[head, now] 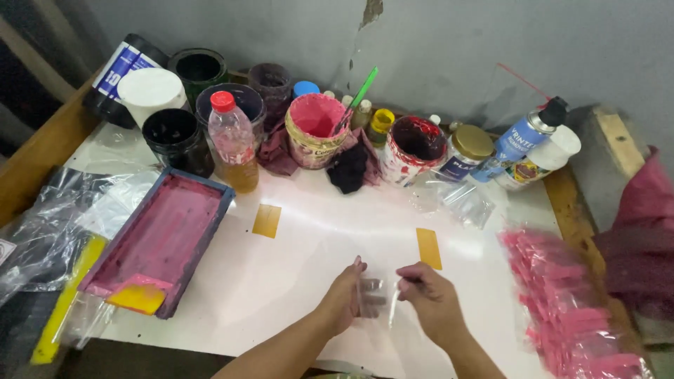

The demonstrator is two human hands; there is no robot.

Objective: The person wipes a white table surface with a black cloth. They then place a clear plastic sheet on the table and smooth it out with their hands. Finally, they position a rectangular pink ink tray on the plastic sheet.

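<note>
- Low at centre, left hand [349, 295] and right hand [426, 295] pinch a small clear bag [373, 300], seemingly empty, over the white table [281, 281].
- Pink-stained tray [163, 238] left; pink packets [569, 309] right.
- Paint pots [316, 130] and bottle [232, 144] line the grey wall [456, 42].

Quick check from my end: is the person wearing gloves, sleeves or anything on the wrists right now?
No. Both the left hand and the right hand are bare, with no gloves. The forearms are uncovered as far as the frame shows, and no watch, band or ring is visible.
</note>
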